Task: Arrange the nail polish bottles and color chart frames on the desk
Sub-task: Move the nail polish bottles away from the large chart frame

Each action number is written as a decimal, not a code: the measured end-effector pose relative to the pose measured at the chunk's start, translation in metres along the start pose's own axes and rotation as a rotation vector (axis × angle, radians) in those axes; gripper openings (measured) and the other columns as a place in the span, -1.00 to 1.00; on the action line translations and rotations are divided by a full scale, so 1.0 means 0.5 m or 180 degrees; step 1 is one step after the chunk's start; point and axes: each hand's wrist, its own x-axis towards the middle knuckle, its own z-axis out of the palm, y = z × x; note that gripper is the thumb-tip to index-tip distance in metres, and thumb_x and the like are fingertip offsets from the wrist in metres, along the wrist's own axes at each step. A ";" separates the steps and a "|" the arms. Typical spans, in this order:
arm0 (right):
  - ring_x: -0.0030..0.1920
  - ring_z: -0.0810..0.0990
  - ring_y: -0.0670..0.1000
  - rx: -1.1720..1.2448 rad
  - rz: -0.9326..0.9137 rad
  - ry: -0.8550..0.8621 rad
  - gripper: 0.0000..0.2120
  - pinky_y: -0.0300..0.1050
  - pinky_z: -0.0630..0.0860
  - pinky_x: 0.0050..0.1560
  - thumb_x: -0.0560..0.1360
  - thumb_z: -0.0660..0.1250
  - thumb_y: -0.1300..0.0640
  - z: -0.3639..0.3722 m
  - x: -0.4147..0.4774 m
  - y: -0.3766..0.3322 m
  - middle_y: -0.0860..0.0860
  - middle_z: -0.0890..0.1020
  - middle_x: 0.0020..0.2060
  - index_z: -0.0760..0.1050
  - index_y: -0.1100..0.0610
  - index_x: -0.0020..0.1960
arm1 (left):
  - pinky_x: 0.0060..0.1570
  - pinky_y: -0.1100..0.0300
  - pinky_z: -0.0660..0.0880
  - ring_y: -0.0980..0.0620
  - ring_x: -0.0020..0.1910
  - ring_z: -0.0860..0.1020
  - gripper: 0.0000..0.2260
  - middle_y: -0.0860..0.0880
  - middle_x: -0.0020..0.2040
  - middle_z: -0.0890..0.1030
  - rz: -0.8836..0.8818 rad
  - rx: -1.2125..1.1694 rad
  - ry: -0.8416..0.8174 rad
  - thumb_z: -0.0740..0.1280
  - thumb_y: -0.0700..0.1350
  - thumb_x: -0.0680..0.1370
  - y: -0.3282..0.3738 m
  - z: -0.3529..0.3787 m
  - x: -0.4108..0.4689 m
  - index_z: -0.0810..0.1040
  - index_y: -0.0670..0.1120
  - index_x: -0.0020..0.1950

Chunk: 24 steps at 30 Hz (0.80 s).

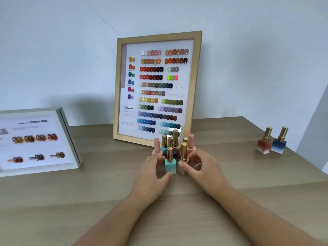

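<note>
At the middle of the surface, just in front of the wooden frame:
Bottle cluster: a tight group of nail polish bottles (174, 148) stands upright; most carry gold caps, two carry pink caps; the back ones overlap the lower edge of the wooden frame.
Teal bottle: the teal bottle (170, 165) stands at the front of the group, gold cap up; the thumb of the left hand touches its lower front.
Beige bottle: the beige bottle (182, 167) stands just beside the teal one, on its right; fingers of the right hand touch its base.
Left hand: the left hand (150, 172) curls round the left side of the group; its grip is narrow, closed on the teal bottle.
Right hand: the right hand (199, 166) curls round the right side; its grip is narrow, closed on the beige bottle.
Wooden frame: the wooden frame (116, 89) stands tilted back against the wall (53, 50); its chart shows rows of colour swatches.
White frame: the white frame (71, 132) sits at the left, well apart from the group; blurred.
Pair at right: a red bottle (263, 145) and a blue bottle (279, 144) stand side by side, well apart from the group.
Surface: light wood grain (106, 201).
</note>
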 end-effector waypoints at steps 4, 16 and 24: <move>-0.26 0.53 -0.19 -0.0104 0.0020 -0.0156 -0.74 -0.43 0.43 -0.31 0.28 0.47 -0.14 0.005 0.000 -0.001 -0.15 0.56 -0.27 0.46 -0.10 -0.16 | 0.07 0.25 0.40 0.13 0.05 0.46 -0.68 0.12 0.06 0.45 -0.0069 0.0170 0.0004 0.41 -0.01 0.43 0.000 0.008 0.011 0.46 0.06 0.16; -0.25 0.57 -0.19 0.0116 0.0132 0.0131 -0.80 -0.40 0.49 -0.26 0.28 0.48 -0.07 -0.048 -0.007 0.074 -0.11 0.61 -0.32 0.48 -0.07 -0.21 | -0.22 0.54 0.36 0.42 -0.12 0.43 -0.78 0.24 -0.13 0.48 0.0260 -0.0173 -0.0135 0.36 -0.04 0.49 -0.012 0.053 0.036 0.39 0.21 0.01; -0.30 0.57 -0.19 -0.0322 0.0835 0.0656 -0.79 -0.36 0.43 -0.31 0.31 0.47 -0.06 -0.234 -0.036 0.211 -0.10 0.61 -0.35 0.47 -0.01 -0.24 | -0.19 0.50 0.40 0.37 -0.12 0.47 -0.80 0.22 -0.12 0.50 0.0573 -0.0557 -0.0566 0.37 -0.08 0.49 0.105 0.226 0.078 0.43 0.17 0.00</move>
